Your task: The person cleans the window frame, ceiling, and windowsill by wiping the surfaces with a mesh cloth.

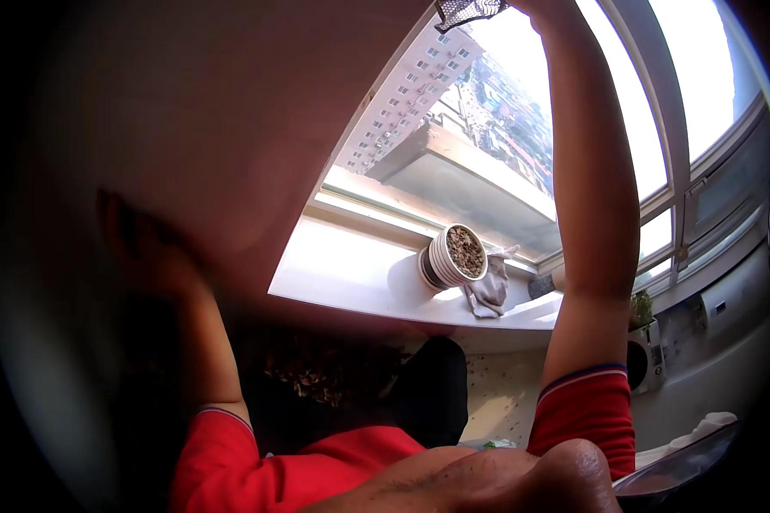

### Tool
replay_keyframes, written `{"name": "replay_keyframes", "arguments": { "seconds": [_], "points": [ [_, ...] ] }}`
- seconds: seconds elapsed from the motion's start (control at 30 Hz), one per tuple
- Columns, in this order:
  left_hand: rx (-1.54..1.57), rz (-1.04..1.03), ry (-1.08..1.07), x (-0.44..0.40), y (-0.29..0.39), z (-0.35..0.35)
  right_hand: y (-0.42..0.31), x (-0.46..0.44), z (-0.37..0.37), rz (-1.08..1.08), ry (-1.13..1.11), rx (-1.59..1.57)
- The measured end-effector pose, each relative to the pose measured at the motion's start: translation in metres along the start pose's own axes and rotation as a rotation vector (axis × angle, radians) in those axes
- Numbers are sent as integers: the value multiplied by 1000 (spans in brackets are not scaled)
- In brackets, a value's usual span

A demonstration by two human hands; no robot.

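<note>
Daylight comes through a wide white-framed window (678, 128) that meets a plain, pinkish-brown wall (231, 128). At the top edge of the view, in front of the glass, is a piece of black, open-weave mesh cloth (466, 12), just beside the right hand (532, 5). That hand is mostly cut off by the frame, so I cannot tell whether its fingers are grasping the mesh. Its bare arm rises from a red sleeve (583, 415) edged in navy and white.

Below the mesh, on the white windowsill (342, 274), stands a round, white, ribbed pot (441, 258) filled with brown chips. Touching it is a crumpled grey cloth (488, 295), and a short, dark grey cylinder (541, 286) lies further right. Outside are a pale high-rise (411, 94) with rows of small windows and, far below, coloured roofs (522, 120).

The left hand (158, 256) is at the shadowed wall, fingers extended and released, though dim.

Beneath the sill are a dark-trousered knee (441, 376) and a brown, leafy heap (325, 368). At far right, a green plant (641, 309) sits by a white appliance (650, 355), whose dark panel carries marks too small to read.
</note>
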State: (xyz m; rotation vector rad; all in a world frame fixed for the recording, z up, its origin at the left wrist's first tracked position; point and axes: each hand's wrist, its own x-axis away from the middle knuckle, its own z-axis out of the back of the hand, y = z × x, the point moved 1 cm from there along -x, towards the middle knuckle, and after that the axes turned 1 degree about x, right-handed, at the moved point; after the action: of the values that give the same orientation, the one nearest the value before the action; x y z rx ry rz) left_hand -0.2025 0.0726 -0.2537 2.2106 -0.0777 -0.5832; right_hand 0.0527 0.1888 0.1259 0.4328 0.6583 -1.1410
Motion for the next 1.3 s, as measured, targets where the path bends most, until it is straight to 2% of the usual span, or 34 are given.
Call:
{"name": "replay_keyframes", "arguments": {
  "seconds": [0.03,0.07,0.17,0.27,0.37,0.57,0.67,0.8,0.9,0.97,1.0,1.1,1.2,1.3],
  "points": [
    [-2,4,-3,-1,0,1,2,2,1,6,25,-32],
    [-6,7,0,-3,-3,3,4,1,6,-40,-12,100],
    [-56,-23,5,-5,-6,9,4,-3,1,44,170,132],
    [33,-1,4,-6,-9,11,-4,-11,-1,-163,97,-47],
    [32,-3,-2,-6,-12,13,4,-17,-4,-85,145,-8],
    [-2,-40,10,-5,-11,10,29,-31,0,-135,21,-231],
    [16,-37,5,-7,-15,12,31,-32,8,-81,29,-198],
    [8,-51,-1,-7,-15,13,8,-28,11,-189,55,-77],
    [-24,-53,-12,-9,-19,15,20,-25,-1,139,143,152],
    [35,-35,-1,-10,-23,14,59,-51,-24,408,326,-31],
    [65,-26,5,-10,-24,13,53,-50,-28,542,417,-126],
    [55,34,28,-7,-16,10,29,-37,-27,399,462,1003],
    [104,14,28,-5,-18,9,7,-35,-16,-43,276,486],
    [24,-7,29,-4,-7,9,20,-41,-15,-57,84,530]
  ]
}}
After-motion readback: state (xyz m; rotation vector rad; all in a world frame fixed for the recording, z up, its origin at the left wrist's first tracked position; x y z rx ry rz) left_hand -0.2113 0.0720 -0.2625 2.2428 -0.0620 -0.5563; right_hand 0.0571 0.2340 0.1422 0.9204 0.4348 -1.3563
